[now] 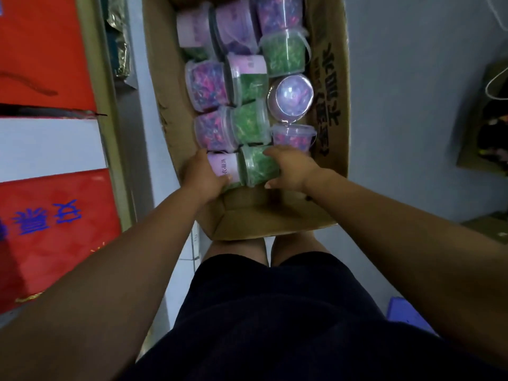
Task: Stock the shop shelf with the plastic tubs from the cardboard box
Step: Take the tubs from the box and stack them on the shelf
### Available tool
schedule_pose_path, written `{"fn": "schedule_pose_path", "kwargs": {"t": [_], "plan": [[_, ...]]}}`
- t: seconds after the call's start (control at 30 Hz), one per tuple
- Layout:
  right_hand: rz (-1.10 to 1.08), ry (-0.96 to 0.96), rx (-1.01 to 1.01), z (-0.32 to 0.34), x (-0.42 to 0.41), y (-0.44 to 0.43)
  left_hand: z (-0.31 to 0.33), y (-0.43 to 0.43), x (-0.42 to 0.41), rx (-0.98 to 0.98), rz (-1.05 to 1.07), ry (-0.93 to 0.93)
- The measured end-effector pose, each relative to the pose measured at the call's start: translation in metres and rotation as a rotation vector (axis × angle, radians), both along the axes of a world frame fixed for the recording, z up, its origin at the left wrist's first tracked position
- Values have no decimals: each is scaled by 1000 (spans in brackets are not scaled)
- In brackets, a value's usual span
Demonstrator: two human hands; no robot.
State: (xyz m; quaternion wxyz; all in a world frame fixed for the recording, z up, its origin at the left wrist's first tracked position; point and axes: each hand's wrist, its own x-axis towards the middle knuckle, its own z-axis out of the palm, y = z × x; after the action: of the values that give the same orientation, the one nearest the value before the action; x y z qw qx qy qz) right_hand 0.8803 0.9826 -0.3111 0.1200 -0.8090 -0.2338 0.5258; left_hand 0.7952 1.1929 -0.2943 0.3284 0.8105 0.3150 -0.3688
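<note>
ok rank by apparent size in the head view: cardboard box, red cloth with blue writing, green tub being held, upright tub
1. cardboard box
2. red cloth
3. green tub and upright tub: alike; the right hand hides part of the green one.
</note>
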Motion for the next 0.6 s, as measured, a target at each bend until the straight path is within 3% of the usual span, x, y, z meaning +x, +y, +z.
{"fn": "schedule_pose_path", "kwargs": {"t": [0.23, 0.6], "plan": [[167, -48, -93, -26, -4, 10, -29, -5, -17, 1, 297, 196], [239, -131, -95, -51, -33, 20, -55, -5, -30, 8, 181, 258]]}}
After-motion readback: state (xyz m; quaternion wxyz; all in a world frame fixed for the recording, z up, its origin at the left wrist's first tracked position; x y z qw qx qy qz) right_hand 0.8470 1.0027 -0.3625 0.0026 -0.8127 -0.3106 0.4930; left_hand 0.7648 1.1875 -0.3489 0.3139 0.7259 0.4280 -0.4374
